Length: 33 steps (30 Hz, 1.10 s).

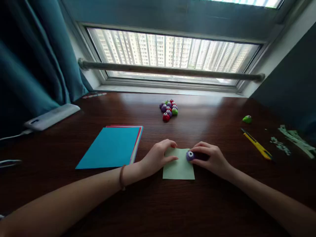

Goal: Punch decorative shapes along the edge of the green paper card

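— Forearms across the bottom of the frame, dark wooden desk (pixel 158 204) beneath. Held at lower centre?

— Small purple paper punch (pixel 190 155), pinched by the right hand (pixel 212 160), fingers closed around it, on the upper right corner of a pale green paper square (pixel 179 168). Left hand (pixel 158 158) pressed on the square's upper left edge, fingers curled, gripping nothing; brown bracelet (pixel 121 177) at that wrist.

— Paper's position?

— Flat on the desk, centre of frame, just below middle height, between the two hands.

— Left of that?

— Stack of coloured sheets (pixel 111 147), blue on top, red and pale edges showing along its right side, near the left hand but apart from it. Farther out, upper left: grey flat device (pixel 51 117) with a white cable, beside a teal curtain (pixel 32 59).

— Above the hands?

— Cluster of small punches (pixel 169 109), purple, red and green, packed touching one another, centre of frame, well apart from the paper.

— Right side?

— Yellow utility knife (pixel 256 144) lying at a slant, near the right hand but not touching. Single green punch (pixel 247 119) above it. Green paper scraps (pixel 293 140) at the far right edge, detail too small to tell.

— Background?

— Wide window (pixel 170 52) across the top, grey rail (pixel 170 70) in front of it, high-rise blocks beyond the glass.
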Tool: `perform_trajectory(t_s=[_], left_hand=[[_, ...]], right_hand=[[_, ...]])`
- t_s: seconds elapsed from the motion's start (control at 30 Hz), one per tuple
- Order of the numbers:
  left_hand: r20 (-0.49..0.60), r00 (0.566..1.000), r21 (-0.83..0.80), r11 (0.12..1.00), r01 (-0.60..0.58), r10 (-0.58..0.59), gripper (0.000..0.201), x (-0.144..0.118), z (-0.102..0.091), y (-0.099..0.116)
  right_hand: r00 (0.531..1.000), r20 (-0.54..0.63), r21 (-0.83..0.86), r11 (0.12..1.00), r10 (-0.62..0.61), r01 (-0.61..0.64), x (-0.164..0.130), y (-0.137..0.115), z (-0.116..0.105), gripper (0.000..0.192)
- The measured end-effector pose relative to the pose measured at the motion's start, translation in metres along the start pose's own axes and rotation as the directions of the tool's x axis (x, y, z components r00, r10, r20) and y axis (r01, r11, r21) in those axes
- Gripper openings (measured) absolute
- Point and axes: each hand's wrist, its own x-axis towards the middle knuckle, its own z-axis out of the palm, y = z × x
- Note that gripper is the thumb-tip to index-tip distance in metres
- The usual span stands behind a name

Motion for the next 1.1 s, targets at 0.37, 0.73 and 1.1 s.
perform_trajectory(t_s=[0.37,0.73,1.1], left_hand=[[-0.052,0.995,0.129,0.989,-0.078,0.085,0.040,-0.001,0.005,-0.001],[-0.005,0.868,0.500,0.753,-0.428,0.496,0.056,-0.019,-0.004,0.005],[0.214,0.859,0.594,0.636,-0.493,0.466,0.063,-0.011,0.005,0.033]], right_hand=[[0.998,0.043,0.006,0.999,0.039,-0.039,0.002,-0.001,0.001,0.021],[0.998,-0.009,-0.056,0.997,-0.061,0.061,0.000,-0.008,0.000,0.036],[0.913,0.131,-0.637,0.673,-0.385,0.375,-0.008,-0.017,0.006,0.038]])
